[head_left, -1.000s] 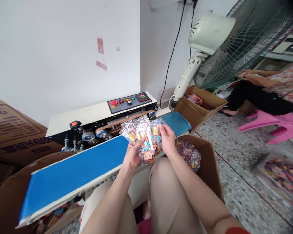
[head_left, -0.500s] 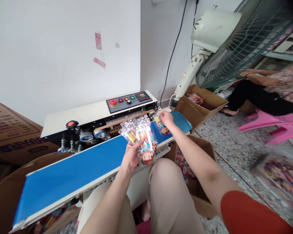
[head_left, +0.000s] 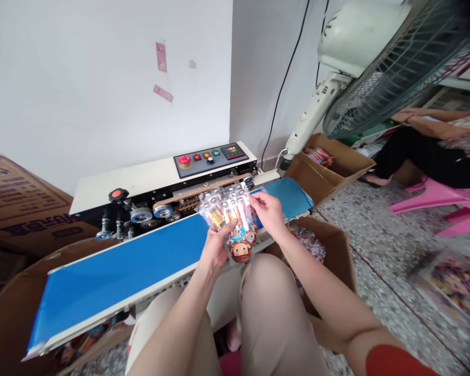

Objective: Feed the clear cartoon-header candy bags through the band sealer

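Above the near edge of the blue belt (head_left: pixel 125 266), towards its right end, the left hand (head_left: pixel 216 246) pinches a splayed bunch of clear packets (head_left: pixel 241 232), thumb on top. The right hand (head_left: pixel 268 209), finger and thumb pressed together, pinches the bunch's upper right edge. Along the belt's far edge runs a white machine (head_left: pixel 141 180); a cardboard box (head_left: pixel 307 172) stands beyond the right end.

I see the left forearm (head_left: pixel 180 317) slanting far and rightward, the left hand (head_left: pixel 215 246) gripping, thumb uppermost; the right forearm (head_left: pixel 321 282) angles far and leftward, the right hand (head_left: pixel 271 213) pinching with its fingertips.
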Action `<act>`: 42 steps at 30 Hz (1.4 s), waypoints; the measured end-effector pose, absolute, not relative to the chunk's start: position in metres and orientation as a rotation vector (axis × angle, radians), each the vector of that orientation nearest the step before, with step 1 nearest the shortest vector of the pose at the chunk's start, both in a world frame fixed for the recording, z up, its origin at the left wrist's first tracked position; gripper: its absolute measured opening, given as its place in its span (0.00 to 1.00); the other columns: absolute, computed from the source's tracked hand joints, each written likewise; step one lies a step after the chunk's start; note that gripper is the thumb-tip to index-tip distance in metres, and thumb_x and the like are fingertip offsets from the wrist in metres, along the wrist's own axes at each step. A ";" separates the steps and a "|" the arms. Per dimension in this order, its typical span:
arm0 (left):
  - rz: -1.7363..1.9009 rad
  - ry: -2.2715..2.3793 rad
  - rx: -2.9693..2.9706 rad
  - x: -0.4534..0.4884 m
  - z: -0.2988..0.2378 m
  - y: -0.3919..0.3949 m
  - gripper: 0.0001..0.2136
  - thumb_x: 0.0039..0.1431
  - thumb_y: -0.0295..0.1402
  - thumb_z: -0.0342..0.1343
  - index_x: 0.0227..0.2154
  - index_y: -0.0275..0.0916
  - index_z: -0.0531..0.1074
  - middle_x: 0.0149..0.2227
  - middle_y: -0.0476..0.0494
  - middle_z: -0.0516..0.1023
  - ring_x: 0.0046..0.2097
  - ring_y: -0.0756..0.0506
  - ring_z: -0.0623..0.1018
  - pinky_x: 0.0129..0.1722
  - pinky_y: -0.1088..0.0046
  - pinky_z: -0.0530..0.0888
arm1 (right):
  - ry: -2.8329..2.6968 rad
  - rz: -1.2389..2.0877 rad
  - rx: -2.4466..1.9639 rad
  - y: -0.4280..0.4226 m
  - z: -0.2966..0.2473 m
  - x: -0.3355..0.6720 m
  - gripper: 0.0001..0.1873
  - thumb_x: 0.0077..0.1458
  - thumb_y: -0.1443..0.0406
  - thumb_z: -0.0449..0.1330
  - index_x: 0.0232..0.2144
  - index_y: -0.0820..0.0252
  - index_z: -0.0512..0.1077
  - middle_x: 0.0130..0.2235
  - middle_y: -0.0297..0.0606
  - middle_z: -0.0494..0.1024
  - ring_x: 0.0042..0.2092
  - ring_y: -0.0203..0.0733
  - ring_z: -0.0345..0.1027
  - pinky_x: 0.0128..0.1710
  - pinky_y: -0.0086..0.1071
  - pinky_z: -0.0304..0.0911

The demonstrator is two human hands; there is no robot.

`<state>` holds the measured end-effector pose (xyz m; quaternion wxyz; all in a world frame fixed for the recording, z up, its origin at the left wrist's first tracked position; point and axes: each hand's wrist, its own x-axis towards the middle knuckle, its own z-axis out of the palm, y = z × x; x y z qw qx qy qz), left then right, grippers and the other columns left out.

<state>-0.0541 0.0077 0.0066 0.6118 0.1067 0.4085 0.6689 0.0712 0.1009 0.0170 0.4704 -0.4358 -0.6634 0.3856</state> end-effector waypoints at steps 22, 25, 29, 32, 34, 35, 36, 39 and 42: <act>1.651 0.966 0.195 -0.053 0.006 0.006 0.23 0.39 0.31 0.71 0.42 0.37 0.75 0.40 0.41 0.82 0.42 0.39 0.81 0.45 0.62 0.76 | -1.264 1.167 -1.062 0.096 0.016 0.060 0.19 0.52 0.48 0.58 0.38 0.55 0.66 0.33 0.35 0.76 0.35 0.40 0.70 0.36 0.32 0.65; 1.680 0.982 0.196 -0.056 0.008 0.007 0.22 0.38 0.31 0.71 0.41 0.37 0.75 0.39 0.41 0.82 0.42 0.39 0.81 0.45 0.63 0.76 | -1.114 1.171 -1.051 0.104 0.004 0.070 0.21 0.47 0.49 0.62 0.37 0.56 0.67 0.36 0.36 0.77 0.34 0.39 0.71 0.34 0.32 0.67; 1.640 0.987 0.169 -0.058 0.010 0.007 0.23 0.37 0.30 0.72 0.40 0.38 0.76 0.39 0.42 0.82 0.41 0.39 0.81 0.46 0.63 0.76 | -1.125 1.001 -1.218 0.144 -0.017 0.103 0.23 0.45 0.47 0.62 0.34 0.58 0.70 0.31 0.35 0.77 0.30 0.38 0.70 0.30 0.32 0.66; 1.604 0.983 0.175 -0.059 0.010 0.006 0.22 0.38 0.30 0.72 0.40 0.37 0.76 0.39 0.41 0.82 0.42 0.39 0.81 0.46 0.63 0.76 | -1.419 0.912 -1.424 0.179 -0.031 0.121 0.20 0.44 0.49 0.64 0.29 0.60 0.72 0.28 0.37 0.77 0.30 0.40 0.70 0.30 0.32 0.65; 1.604 0.976 0.180 -0.058 0.009 0.006 0.22 0.37 0.30 0.72 0.40 0.37 0.75 0.39 0.41 0.82 0.41 0.39 0.81 0.45 0.63 0.76 | -1.628 0.920 -1.474 0.194 -0.034 0.120 0.17 0.45 0.52 0.64 0.28 0.60 0.73 0.28 0.37 0.77 0.30 0.40 0.70 0.31 0.32 0.64; 1.607 0.974 0.181 -0.058 0.010 0.006 0.23 0.37 0.30 0.72 0.40 0.37 0.75 0.39 0.41 0.82 0.41 0.39 0.81 0.45 0.63 0.76 | -1.719 0.931 -1.474 0.197 -0.033 0.116 0.16 0.45 0.54 0.65 0.28 0.60 0.74 0.28 0.37 0.78 0.30 0.40 0.70 0.31 0.32 0.64; 1.612 0.974 0.180 -0.057 0.010 0.006 0.23 0.37 0.30 0.72 0.40 0.37 0.75 0.40 0.41 0.82 0.41 0.39 0.81 0.45 0.63 0.76 | -1.791 0.922 -1.472 0.198 -0.031 0.111 0.15 0.46 0.54 0.65 0.30 0.60 0.74 0.28 0.37 0.78 0.30 0.40 0.71 0.32 0.32 0.64; 1.623 0.976 0.182 -0.056 0.010 0.007 0.23 0.36 0.30 0.72 0.40 0.37 0.76 0.39 0.40 0.82 0.41 0.38 0.81 0.45 0.62 0.76 | -1.824 0.760 -1.464 0.184 -0.018 0.095 0.16 0.49 0.55 0.63 0.37 0.60 0.75 0.29 0.38 0.78 0.34 0.43 0.72 0.36 0.33 0.64; 1.620 0.985 0.182 -0.055 0.009 0.008 0.23 0.36 0.30 0.72 0.40 0.37 0.76 0.39 0.40 0.82 0.41 0.37 0.81 0.45 0.60 0.76 | -1.708 0.964 -1.273 0.151 -0.001 0.083 0.21 0.55 0.50 0.56 0.40 0.59 0.74 0.34 0.40 0.78 0.36 0.43 0.72 0.35 0.33 0.66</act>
